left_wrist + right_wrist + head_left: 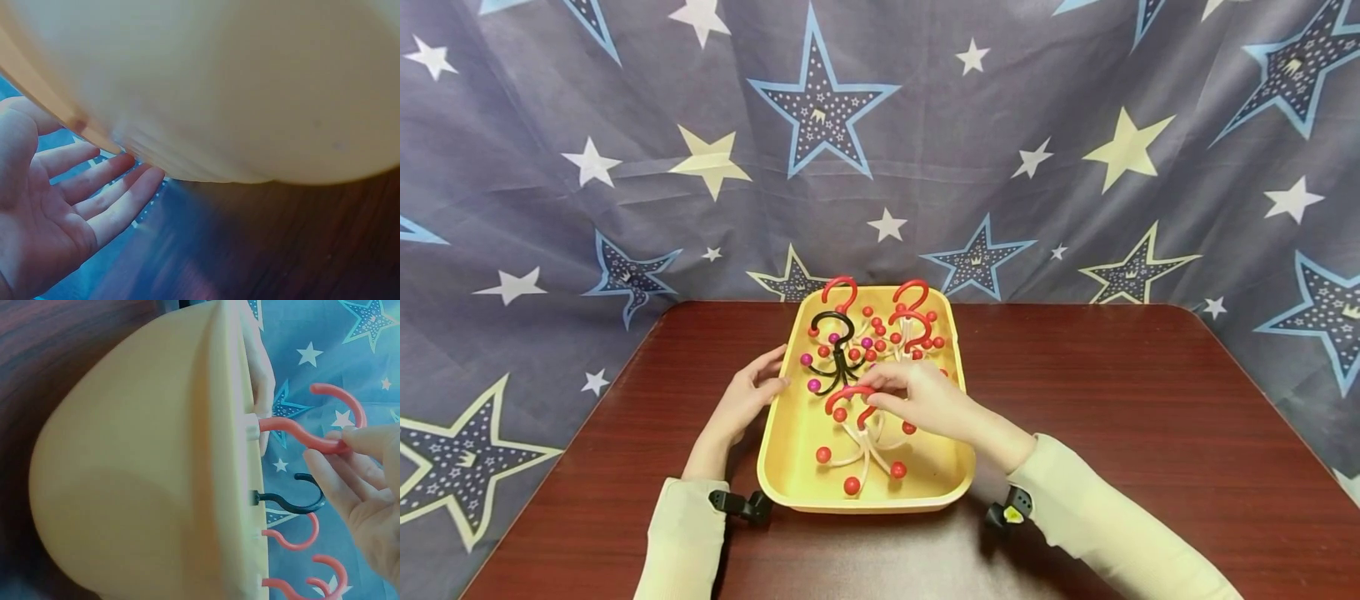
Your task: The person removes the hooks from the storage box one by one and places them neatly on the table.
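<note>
A yellow plastic tub [865, 505] holds several small hangers, each with a hook on top and splayed arms tipped with balls. My right hand [928, 400] pinches the red hook [325, 445] of the nearest one, a white-armed hanger [867, 450] with red balls, which stands upright at the tub's near end. Just behind it is a black hanger [840, 354] with purple balls. My left hand [747, 402] rests against the tub's left side. In the left wrist view, the extended fingers [119, 203] touch its outer wall.
More red-hooked hangers [916, 327] crowd the tub's far end, their arms overlapping. Beneath the tub lies a dark reddish wooden table [1097, 400]. A grey curtain with stars [925, 167] hangs behind the table's far edge.
</note>
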The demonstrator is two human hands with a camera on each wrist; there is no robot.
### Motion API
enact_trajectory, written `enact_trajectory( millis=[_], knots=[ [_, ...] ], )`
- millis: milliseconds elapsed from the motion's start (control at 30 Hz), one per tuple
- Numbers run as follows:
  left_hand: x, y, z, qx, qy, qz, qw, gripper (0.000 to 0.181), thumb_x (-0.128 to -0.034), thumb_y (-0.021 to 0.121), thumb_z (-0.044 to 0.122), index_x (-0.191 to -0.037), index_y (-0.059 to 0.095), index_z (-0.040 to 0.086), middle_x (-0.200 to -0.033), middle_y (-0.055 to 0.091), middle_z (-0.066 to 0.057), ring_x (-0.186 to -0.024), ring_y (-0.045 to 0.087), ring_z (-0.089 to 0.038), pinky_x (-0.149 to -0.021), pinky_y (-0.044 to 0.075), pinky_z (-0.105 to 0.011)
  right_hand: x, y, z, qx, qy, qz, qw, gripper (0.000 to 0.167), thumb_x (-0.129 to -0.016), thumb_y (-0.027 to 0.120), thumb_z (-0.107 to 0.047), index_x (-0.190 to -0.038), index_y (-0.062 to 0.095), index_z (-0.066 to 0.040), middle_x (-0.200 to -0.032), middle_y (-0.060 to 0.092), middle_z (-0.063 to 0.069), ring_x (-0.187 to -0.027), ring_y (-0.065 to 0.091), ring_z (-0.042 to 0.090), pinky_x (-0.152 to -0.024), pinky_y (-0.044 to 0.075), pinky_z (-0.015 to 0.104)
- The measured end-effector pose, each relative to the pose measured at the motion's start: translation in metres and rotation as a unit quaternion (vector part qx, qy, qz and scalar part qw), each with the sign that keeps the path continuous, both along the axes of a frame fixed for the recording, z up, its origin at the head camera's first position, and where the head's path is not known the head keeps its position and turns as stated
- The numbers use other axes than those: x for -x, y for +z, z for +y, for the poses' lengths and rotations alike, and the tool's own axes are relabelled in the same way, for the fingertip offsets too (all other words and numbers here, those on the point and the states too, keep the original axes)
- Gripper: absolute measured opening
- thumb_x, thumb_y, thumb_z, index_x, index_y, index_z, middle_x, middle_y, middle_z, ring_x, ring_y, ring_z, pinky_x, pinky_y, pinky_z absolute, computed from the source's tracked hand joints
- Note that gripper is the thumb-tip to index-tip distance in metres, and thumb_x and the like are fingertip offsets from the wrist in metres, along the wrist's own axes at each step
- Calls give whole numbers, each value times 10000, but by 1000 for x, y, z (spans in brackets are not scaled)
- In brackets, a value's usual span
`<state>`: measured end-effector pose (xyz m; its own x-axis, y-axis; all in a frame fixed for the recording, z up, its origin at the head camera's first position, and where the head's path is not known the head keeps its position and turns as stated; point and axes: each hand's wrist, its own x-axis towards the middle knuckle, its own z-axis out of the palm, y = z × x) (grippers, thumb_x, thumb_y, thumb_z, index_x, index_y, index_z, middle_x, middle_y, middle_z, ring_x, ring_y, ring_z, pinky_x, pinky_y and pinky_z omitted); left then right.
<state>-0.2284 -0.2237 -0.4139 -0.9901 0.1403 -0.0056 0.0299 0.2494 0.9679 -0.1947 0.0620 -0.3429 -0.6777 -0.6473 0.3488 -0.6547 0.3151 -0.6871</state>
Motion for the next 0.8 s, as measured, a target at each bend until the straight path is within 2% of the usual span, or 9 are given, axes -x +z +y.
enact_trajectory(
  millis=[267, 433, 633, 800],
  knots=[
    [1, -1, -1, 120, -16, 46, 9999, 583, -889, 543, 113, -1424, 312, 115, -1325, 440, -230, -1070, 529, -330, -750, 512, -292, 7, 11, 16, 385, -137, -303, 9987, 145, -849, 624, -66, -988, 662, -46, -887, 692, 80, -830, 658, 106, -726, 515, 211],
    [2, -1, -2, 221, -32, 103, 9997, 582, -887, 545, 111, -1421, 314, 98, -1309, 451, -236, -1055, 535, -319, -748, 510, -286, 11, 18, 28, 420, -534, -232, 9974, 150, -833, 641, -59, -978, 666, -30, -875, 691, 80, -811, 658, 116, -685, 520, 224],
    [3, -1, -2, 218, -40, 82, 9997, 584, -883, 553, 115, -1419, 319, 100, -1306, 452, -234, -1060, 530, -339, -735, 511, -278, 17, 31, 44, 622, -794, -113, 9948, 175, -827, 646, -45, -1001, 661, -28, -934, 687, 117, -818, 658, 143, -703, 522, 236],
    [2, -2, -2, 211, -67, 96, 9997, 591, -886, 553, 121, -1424, 308, 102, -1311, 446, -239, -1066, 528, -345, -726, 505, -251, 21, 41, 60, 657, -1129, -98, 9914, 188, -827, 649, -54, -1015, 659, -43, -934, 688, 113, -800, 664, 167, -653, 518, 223]
  ],
)
